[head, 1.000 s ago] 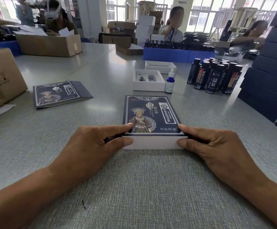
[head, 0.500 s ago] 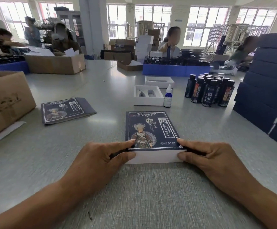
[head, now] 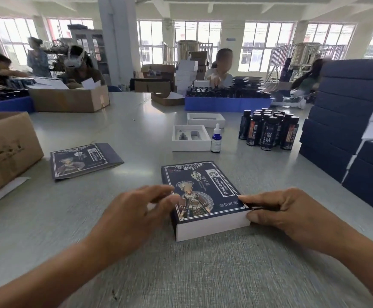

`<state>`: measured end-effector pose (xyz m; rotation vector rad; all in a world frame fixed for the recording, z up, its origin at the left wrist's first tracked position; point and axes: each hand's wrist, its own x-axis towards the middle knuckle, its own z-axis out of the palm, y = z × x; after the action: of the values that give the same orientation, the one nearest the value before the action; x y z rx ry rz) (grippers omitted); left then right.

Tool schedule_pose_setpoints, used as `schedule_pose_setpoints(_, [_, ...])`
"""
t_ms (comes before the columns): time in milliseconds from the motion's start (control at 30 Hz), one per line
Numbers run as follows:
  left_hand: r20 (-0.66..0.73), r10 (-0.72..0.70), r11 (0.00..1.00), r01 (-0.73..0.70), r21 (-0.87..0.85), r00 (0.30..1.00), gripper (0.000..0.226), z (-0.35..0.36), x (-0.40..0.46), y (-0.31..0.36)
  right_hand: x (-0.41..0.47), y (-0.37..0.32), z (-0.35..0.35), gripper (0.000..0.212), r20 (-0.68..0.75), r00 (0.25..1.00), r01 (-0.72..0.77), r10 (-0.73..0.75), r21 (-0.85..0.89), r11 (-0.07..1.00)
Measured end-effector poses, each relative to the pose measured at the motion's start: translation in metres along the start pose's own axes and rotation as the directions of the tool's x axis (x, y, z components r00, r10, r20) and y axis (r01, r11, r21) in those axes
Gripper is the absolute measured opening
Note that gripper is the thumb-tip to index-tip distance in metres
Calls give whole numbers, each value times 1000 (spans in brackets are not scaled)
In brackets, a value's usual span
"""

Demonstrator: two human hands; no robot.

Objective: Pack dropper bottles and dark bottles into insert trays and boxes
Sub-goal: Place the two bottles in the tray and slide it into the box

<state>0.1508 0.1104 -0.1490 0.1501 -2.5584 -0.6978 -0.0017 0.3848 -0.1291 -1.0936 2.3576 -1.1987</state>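
A dark blue printed box [head: 205, 194] with a white front face lies on the grey table [head: 181, 274] before me. My right hand [head: 285, 213] pinches its near right corner, thumb on the white side and forefinger on the lid. My left hand [head: 134, 214] hovers blurred at the box's left edge with fingers spread and relaxed, holding nothing. Farther back stand a white insert tray [head: 191, 138], a blue dropper bottle [head: 216, 141] with a white cap, a second white tray [head: 205, 120] and a cluster of several dark bottles [head: 269, 130].
A flat printed sleeve [head: 83, 160] lies to the left, beside a cardboard carton [head: 5, 150]. Stacked dark blue boxes [head: 354, 130] rise along the right. A blue crate of bottles [head: 225, 103] and another carton [head: 70, 98] sit at the back, with people working behind them.
My left hand has let go of the box's left corner and lifted off with fingers spread. The box now lies turned slightly, its near end swung right. My right hand keeps its hold.
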Motion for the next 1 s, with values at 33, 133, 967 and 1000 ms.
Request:
schedule_pose_setpoints(33, [0, -45, 999, 45, 23, 999, 69, 0, 12, -7, 0, 1, 0, 37, -3, 1000, -2, 2, -4, 1000])
schedule_pose_setpoints(133, [-1, -209, 977, 209, 31, 978, 81, 1, 53, -21, -1, 1, 0, 36, -3, 1000, 3, -3, -25, 1000])
schedule_pose_setpoints(967, [-78, -501, 608, 286, -741, 862, 31, 38, 85, -22, -5, -7, 2, 29, 29, 999, 34, -36, 52, 998])
schedule_pose_setpoints(1000, [-75, -508, 590, 283, -756, 858, 32, 39, 84, -23, -6, -8, -1, 32, 78, 997, 17, -25, 99, 995])
